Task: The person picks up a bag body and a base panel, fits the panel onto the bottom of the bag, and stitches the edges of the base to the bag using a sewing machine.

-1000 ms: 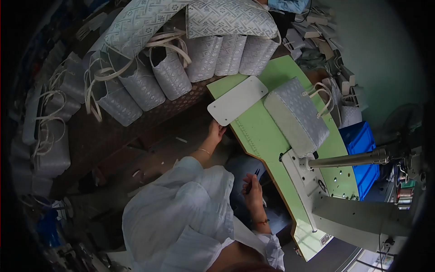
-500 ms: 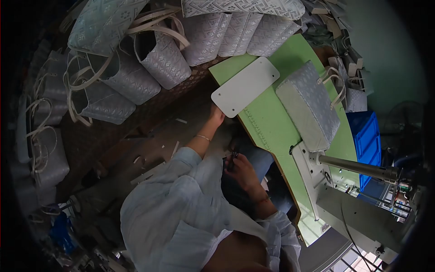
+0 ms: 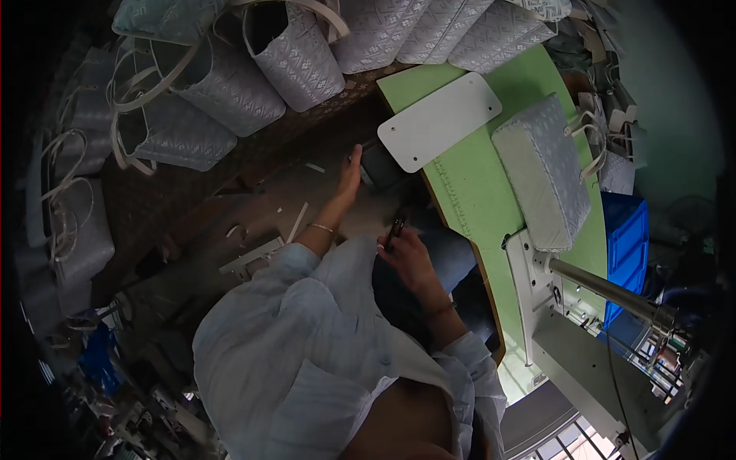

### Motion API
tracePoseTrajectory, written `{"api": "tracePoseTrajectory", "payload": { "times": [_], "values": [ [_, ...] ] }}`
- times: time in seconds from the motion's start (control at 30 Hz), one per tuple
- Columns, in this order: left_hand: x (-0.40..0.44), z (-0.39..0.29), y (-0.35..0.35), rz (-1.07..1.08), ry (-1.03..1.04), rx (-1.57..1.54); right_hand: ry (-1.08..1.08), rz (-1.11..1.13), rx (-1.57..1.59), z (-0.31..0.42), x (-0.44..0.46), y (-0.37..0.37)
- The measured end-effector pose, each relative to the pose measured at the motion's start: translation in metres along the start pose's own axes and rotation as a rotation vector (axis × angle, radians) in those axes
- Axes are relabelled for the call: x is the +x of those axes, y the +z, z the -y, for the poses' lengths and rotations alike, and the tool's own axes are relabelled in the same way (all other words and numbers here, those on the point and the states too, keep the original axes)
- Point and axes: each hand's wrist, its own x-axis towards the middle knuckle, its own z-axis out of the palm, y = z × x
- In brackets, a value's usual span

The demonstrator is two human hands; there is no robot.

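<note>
My left hand (image 3: 350,176) is in the air left of the green table, its fingers stretched out and nothing visible in them. Just right of it, apart from the fingers, a white rounded board with a hole near each corner (image 3: 438,123) lies over the table's edge. Low over my lap, my right hand (image 3: 410,259) is closed around small black scissors (image 3: 396,228); their blades are hard to make out. A silver patterned handbag (image 3: 548,172) lies on its side on the table, its pale base facing me.
The green table (image 3: 479,184) carries a sewing machine's metal arm (image 3: 606,290) at its near right. A blue crate (image 3: 627,241) stands beyond it. Several silver bags (image 3: 299,65) line the back and left. Scraps (image 3: 299,222) lie on the floor.
My left hand has let go of the white board and drawn back to the left. My right hand still holds the scissors, slightly higher in view. The camera view has shifted.
</note>
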Motion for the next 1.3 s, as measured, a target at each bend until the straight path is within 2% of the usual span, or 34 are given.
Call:
{"api": "tracePoseTrajectory", "payload": {
  "times": [0.13,0.2,0.27,0.33,0.37,0.43,0.47,0.5,0.57,0.63,0.7,0.8,0.87,0.93,0.97,1.0,1.07,1.1,1.17,1.3],
  "values": [
    [-0.006,0.011,-0.035,-0.026,-0.053,-0.069,0.110,-0.072,-0.001,0.004,0.027,0.014],
    [0.009,0.023,-0.043,0.154,-0.049,0.028,0.058,-0.015,-0.127,0.003,0.059,0.003],
    [-0.014,-0.002,-0.035,0.099,-0.135,0.002,0.026,-0.020,-0.167,0.004,0.079,0.005],
    [-0.026,-0.015,-0.030,0.087,-0.084,0.026,-0.040,-0.054,-0.179,0.013,0.104,0.007],
    [-0.028,-0.013,-0.026,0.030,0.012,-0.060,-0.067,-0.054,-0.170,0.015,0.114,0.005],
    [-0.025,-0.009,-0.019,0.023,0.055,-0.183,-0.178,-0.005,-0.073,0.017,0.130,-0.002],
    [-0.024,-0.007,-0.021,0.080,0.004,-0.213,-0.185,-0.038,-0.088,0.022,0.127,0.004],
    [-0.012,0.004,-0.014,0.057,-0.009,-0.137,-0.186,-0.080,-0.086,0.024,0.123,0.006],
    [-0.011,0.001,-0.015,0.091,-0.003,-0.045,-0.290,-0.011,-0.312,0.012,0.129,-0.020],
    [-0.007,0.012,0.030,-0.106,0.113,0.177,-0.239,0.085,-0.416,0.013,0.120,-0.045],
    [0.018,0.024,0.039,-0.097,0.107,0.160,-0.185,0.157,-0.518,0.011,0.094,-0.047],
    [0.104,0.080,0.081,0.027,0.163,-0.090,-0.155,0.011,-0.545,0.039,0.048,-0.048],
    [0.113,0.074,0.100,0.129,0.192,-0.196,-0.151,-0.056,-0.494,0.047,0.035,-0.082],
    [0.073,0.030,0.099,0.252,0.196,-0.323,-0.154,-0.055,-0.450,0.060,0.018,-0.103],
    [0.032,-0.014,0.095,0.217,0.143,-0.371,-0.123,-0.027,-0.434,0.065,0.008,-0.105],
    [0.029,-0.014,0.095,0.231,0.142,-0.350,-0.133,-0.035,-0.412,0.071,-0.004,-0.103],
    [0.027,-0.012,0.093,0.293,0.074,-0.459,-0.310,-0.195,-0.418,0.084,-0.025,-0.098],
    [0.030,-0.010,0.096,0.299,0.075,-0.447,-0.315,-0.198,-0.406,0.089,-0.026,-0.103],
    [0.040,0.002,0.101,0.314,0.122,-0.387,-0.660,-0.694,-0.309,0.100,-0.031,-0.118],
    [0.049,0.015,0.105,0.409,0.056,-0.319,-0.720,-0.760,-0.296,0.109,-0.056,-0.142]
  ]
}}
